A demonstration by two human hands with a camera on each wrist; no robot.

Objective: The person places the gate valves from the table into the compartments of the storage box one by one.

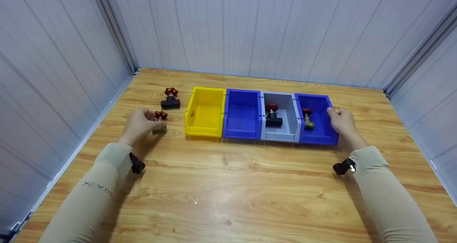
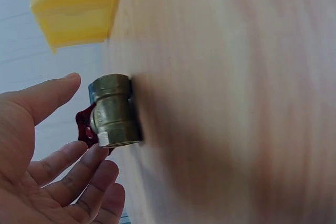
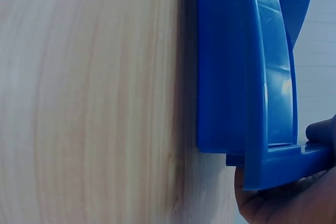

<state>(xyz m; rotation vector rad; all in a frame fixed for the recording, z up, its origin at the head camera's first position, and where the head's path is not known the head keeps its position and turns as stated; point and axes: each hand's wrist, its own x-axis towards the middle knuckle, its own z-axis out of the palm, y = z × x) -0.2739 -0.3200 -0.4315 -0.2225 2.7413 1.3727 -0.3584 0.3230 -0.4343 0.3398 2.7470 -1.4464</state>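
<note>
My left hand (image 1: 137, 124) is beside a brass valve (image 2: 114, 111) with a red handwheel (image 2: 85, 128), which stands on the table. In the left wrist view the thumb is spread away from the valve, and the loosely bent fingertips are right at the handwheel. My right hand (image 1: 343, 123) grips the outer side wall of the right-end blue bin (image 1: 323, 137), thumb over the top edge and fingers outside. Inside that bin is a brass valve (image 1: 308, 123) with a red handwheel. The grey bin (image 1: 290, 136) beside it holds a black valve (image 1: 274, 121), also red-wheeled.
Another black valve (image 1: 170, 103) with a red handwheel stands behind my left hand. A yellow bin (image 1: 204, 131) and a second blue bin (image 1: 241, 133), both with nothing inside, complete the joined row. Pale panel walls (image 1: 235, 32) enclose the wooden table (image 1: 228, 186) at back and sides.
</note>
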